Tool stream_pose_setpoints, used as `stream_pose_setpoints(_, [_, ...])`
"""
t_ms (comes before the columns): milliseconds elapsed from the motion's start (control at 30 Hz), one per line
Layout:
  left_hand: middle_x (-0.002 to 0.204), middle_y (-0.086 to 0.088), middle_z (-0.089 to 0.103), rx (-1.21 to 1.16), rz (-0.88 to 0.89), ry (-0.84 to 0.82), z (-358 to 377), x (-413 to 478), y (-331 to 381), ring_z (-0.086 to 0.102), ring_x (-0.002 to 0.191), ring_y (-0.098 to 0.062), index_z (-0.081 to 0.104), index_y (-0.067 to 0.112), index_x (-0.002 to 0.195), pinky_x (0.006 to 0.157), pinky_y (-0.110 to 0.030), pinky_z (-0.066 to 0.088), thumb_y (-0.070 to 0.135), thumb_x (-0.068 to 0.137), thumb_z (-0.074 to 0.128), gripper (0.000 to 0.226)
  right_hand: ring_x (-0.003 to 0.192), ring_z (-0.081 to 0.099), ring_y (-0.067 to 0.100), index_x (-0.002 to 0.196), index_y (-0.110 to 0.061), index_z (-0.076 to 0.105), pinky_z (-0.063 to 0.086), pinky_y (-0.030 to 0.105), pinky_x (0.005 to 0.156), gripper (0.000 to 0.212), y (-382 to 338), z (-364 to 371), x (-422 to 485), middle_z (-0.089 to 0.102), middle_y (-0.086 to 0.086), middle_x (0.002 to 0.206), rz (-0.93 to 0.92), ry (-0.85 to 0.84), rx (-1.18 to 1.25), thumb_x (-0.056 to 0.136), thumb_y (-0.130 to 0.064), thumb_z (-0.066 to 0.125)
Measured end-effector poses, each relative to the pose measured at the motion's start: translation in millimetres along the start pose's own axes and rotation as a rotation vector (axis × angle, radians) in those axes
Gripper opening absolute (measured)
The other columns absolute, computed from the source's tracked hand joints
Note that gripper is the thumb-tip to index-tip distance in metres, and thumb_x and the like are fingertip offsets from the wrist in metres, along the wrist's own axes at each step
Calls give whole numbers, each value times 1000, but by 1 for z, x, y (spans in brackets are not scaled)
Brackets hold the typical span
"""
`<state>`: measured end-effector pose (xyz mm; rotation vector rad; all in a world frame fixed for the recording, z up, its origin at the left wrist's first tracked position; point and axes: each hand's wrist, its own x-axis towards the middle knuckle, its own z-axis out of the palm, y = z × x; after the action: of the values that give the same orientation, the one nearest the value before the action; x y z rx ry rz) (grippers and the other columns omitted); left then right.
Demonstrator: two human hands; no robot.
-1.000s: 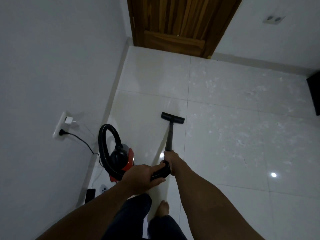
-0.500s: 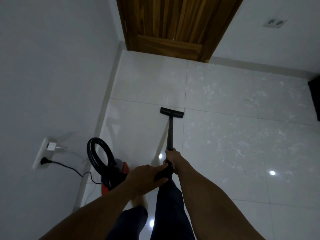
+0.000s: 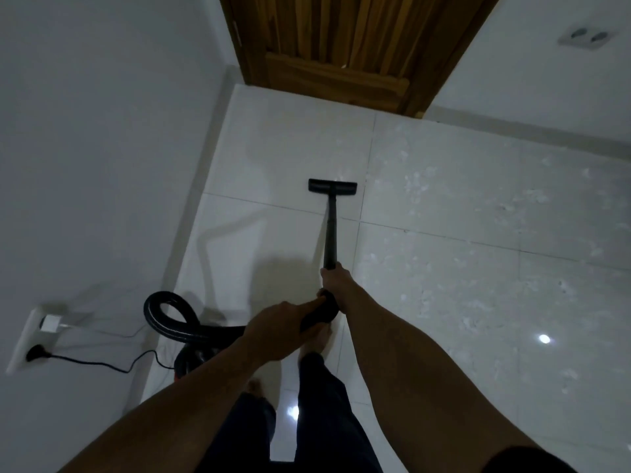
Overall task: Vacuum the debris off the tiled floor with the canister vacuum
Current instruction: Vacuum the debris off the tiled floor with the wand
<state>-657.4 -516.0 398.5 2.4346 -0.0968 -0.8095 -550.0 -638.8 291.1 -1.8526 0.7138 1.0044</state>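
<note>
My right hand point(image 3: 336, 285) is clenched round the black wand point(image 3: 330, 233) at its lower end, and my left hand point(image 3: 283, 327) grasps the black hose point(image 3: 170, 324) end just behind it, thumb lying along the top. Both forearms reach out ahead of me.

I take the door point(image 3: 355, 46) as my mark. The wand runs from my hands straight toward it, and the flat nozzle point(image 3: 333, 186) rests on the white floor point(image 3: 273, 158) about midway between my hands and the door, set square to the wand and lying just short of a grout line. The tiles from the nozzle toward the door's left post look clean; the tiles to the right of the nozzle, below the wall that runs off from the door's right side, are speckled with pale debris point(image 3: 471, 240).

The vacuum point(image 3: 191, 358) sits well back from the door, at my left, close to the left wall; only a bit of its red and black body shows under my left forearm. The hose loops up from it in a ring. On that left wall is an outlet point(image 3: 29, 339) with a white adapter point(image 3: 49, 323) and a black plug point(image 3: 36, 353) in it, and a black cord point(image 3: 102, 364) trails from the plug toward the vacuum.

My bare feet and dark trousers show beneath my hands.
</note>
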Motion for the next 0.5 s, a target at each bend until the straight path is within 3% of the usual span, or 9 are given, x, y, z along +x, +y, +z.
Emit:
stream_pose_setpoints(233, [78, 1, 67, 17, -48, 8, -30, 44, 7, 61, 59, -13, 27, 40, 152, 55, -21, 41, 57, 100, 40, 56, 92, 70, 36, 147, -13, 38, 60, 52, 85, 49, -42, -12, 36, 63, 18, 118, -6, -26, -73, 101, -28, 47])
stream_pose_setpoints(333, [102, -9, 70, 38, -55, -4, -46, 63, 4, 68, 82, -22, 21, 43, 154, 72, -30, 52, 58, 99, 39, 60, 93, 69, 36, 149, -15, 36, 60, 52, 86, 51, -63, -13, 53, 63, 18, 120, 5, -40, -57, 101, -28, 47])
stream_pose_setpoints(400, [125, -18, 63, 86, -57, -35, -56, 78, 0, 68, 98, -29, 17, 43, 155, 83, -37, 54, 59, 99, 38, 62, 99, 69, 38, 150, -16, 35, 60, 53, 87, 53, -77, -13, 63, 63, 18, 121, -5, -37, -61, 100, -29, 47])
stream_pose_setpoints(500, [138, -25, 53, 113, -75, -29, -71, 109, -8, 69, 92, -25, 15, 29, 158, 73, -30, 50, 58, 99, 39, 70, 108, 67, 37, 151, -17, 36, 57, 52, 94, 53, -106, -14, 84, 63, 16, 126, -32, -5, -71, 101, -30, 47])
